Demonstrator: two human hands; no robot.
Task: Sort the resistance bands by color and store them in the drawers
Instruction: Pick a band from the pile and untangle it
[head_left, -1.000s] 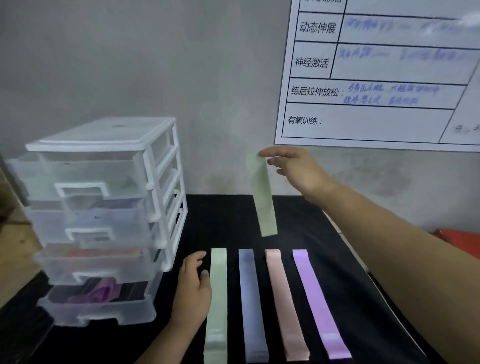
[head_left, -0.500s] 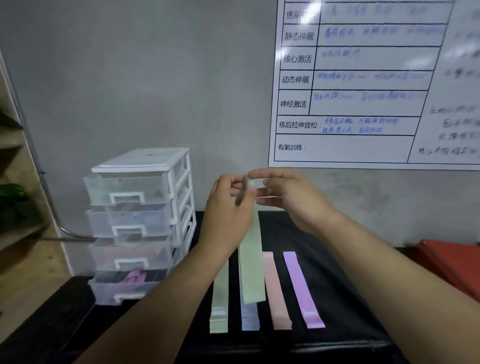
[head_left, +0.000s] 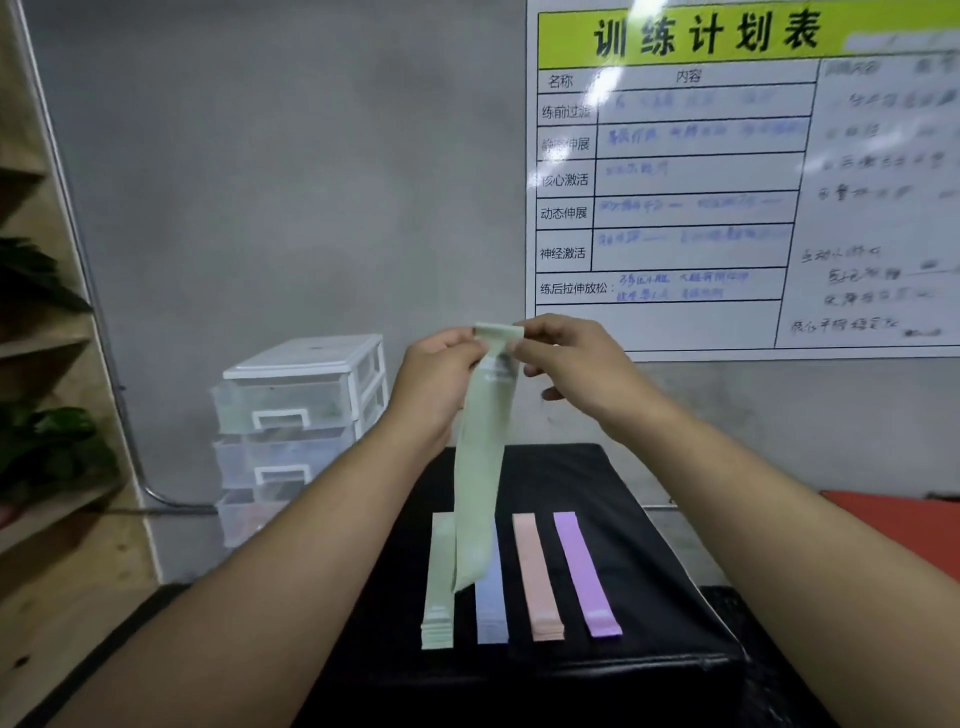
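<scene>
- Head view: I see the left hand (head_left: 436, 374) and right hand (head_left: 576, 364) each pinching a top corner of the pale green flat rubber band (head_left: 480, 467). It hangs straight over the black bench (head_left: 649, 545), probably ready for folding.
- The matching pale green stack of bands (head_left: 438, 582) lies just below, and the translucent white plastic drawer unit (head_left: 301, 395) waits at the left.

Dim, soft indoor light; glare on whiteboard (head_left: 727, 176); blurred, warped edges

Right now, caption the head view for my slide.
Left hand and right hand pinch a pale green resistance band above the black padded bench.
</scene>
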